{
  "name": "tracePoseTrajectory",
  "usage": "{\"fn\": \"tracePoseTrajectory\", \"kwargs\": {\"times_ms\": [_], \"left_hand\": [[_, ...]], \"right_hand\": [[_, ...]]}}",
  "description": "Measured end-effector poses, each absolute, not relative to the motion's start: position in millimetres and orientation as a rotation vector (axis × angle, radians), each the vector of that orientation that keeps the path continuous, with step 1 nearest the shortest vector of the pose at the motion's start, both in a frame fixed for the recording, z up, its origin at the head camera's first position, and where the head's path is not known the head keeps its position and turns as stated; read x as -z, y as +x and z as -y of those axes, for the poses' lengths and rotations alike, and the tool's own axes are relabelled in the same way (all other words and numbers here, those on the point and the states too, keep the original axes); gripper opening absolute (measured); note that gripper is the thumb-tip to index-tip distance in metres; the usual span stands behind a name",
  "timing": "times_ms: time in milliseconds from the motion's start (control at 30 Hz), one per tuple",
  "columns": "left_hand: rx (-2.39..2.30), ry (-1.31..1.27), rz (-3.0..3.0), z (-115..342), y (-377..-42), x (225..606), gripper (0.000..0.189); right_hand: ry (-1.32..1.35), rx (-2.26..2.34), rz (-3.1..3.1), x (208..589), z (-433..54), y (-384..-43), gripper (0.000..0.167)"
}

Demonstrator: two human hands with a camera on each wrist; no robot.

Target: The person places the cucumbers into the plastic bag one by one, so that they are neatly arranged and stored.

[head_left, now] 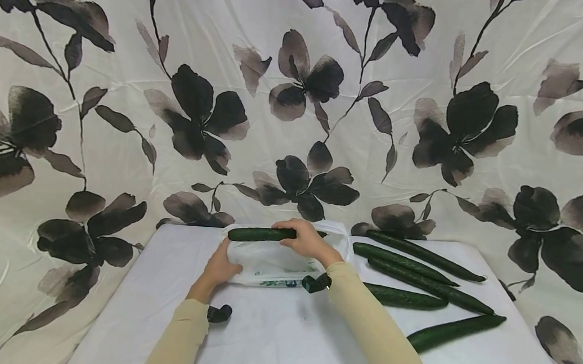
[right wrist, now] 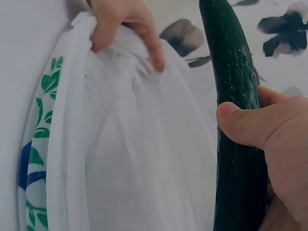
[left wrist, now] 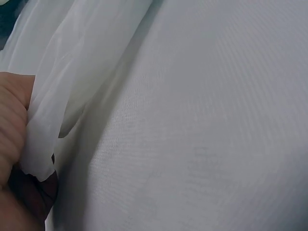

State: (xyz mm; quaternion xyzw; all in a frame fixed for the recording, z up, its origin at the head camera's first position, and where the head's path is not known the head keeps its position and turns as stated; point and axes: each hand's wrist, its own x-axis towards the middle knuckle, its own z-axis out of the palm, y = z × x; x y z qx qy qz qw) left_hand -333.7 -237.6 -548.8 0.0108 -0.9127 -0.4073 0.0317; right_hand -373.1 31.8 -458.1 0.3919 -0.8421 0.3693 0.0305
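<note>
In the head view, my right hand grips a dark green cucumber and holds it lengthwise over a white plastic bag. The right wrist view shows the thumb and fingers of that right hand around the cucumber, beside the bag's wide mouth. At the bag's left end, my left hand holds the rim, its thumb and a finger spread over the edge. Thin plastic lies against the left hand in the left wrist view; most of its fingers are hidden.
Several loose cucumbers lie on the right side of the table, one nearer the front. A white cloth covers the table. Behind it hangs a floral curtain. Green leaf print runs along the bag's front.
</note>
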Motion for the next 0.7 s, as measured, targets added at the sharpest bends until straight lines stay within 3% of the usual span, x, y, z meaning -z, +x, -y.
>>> {"fn": "tracePoseTrajectory", "kwargs": {"times_ms": [700], "left_hand": [[1.3, 0.08, 2.794, 236.3, -330.0, 545.1, 0.096]], "right_hand": [[1.056, -1.111, 2.754, 483.6, -19.4, -400.3, 0.042]]}}
